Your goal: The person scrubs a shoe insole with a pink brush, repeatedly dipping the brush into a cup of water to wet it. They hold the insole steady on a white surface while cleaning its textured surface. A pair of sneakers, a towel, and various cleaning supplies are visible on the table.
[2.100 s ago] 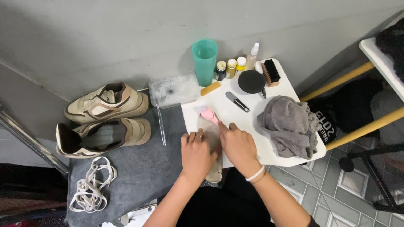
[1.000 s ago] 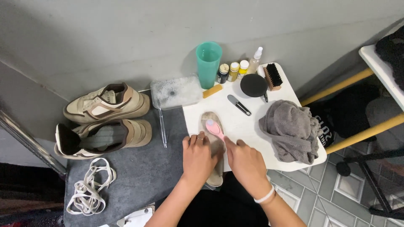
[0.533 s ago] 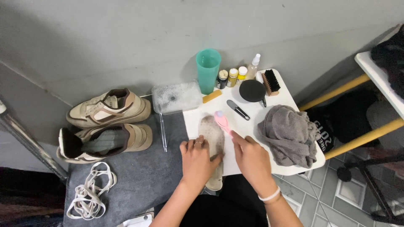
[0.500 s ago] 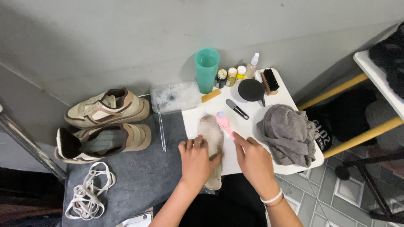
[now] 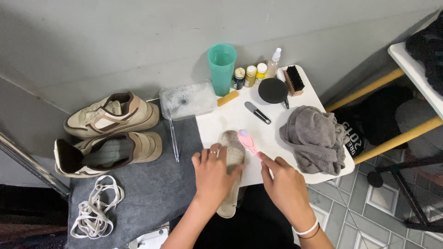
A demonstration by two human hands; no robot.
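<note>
A worn, off-white foam insole (image 5: 232, 159), long and flat with a rounded toe, lies on the small white table (image 5: 230, 117), its heel end hanging over the table's near edge. The left hand (image 5: 213, 173) presses flat on the insole's middle, fingers spread and not curled around anything. The right hand (image 5: 287, 184) sits just right of the insole, fingers clamped on the handle of a pink plastic brush (image 5: 247, 140) whose head rests against the insole's toe end.

Right of the insole lies a crumpled grey terry towel (image 5: 316, 138), soft and folded in heaps. Beyond the insole, toward the wall, stand a teal plastic cup (image 5: 222, 67), three small bottles with yellow and dark caps (image 5: 249, 76), a clear spray bottle (image 5: 273, 62), a round black lid (image 5: 272, 90) and a wooden brush with black bristles (image 5: 294, 80). Left of the cup sits a clear rectangular tub of foamy water (image 5: 187, 99). Left of the insole, on a grey felt mat (image 5: 152, 184), rest two beige and brown sneakers (image 5: 110, 131), with loose cream laces (image 5: 97, 212) nearer the person.
</note>
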